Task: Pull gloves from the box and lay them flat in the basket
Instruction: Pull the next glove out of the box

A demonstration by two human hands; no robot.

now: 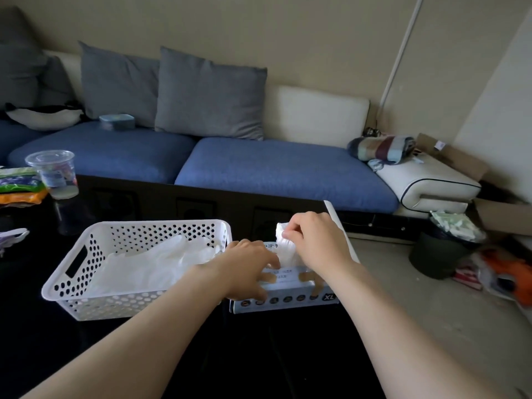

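Mid-pull: the left hand (247, 269) holds the box (288, 302) on the desk while the right hand (313, 243) has its grip pinched on a half-drawn glove (285, 250), which probably next needs spreading flat in the adjacent basket (66, 280).

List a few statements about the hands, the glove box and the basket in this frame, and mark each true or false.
1. The right hand pinches a glove above the box. True.
2. The basket stands to the left of the box. True.
3. The basket is empty. False: gloves lie in it.
4. The left hand reaches into the basket. False: it holds the box.
5. A plastic cup stands upright at far left. True.
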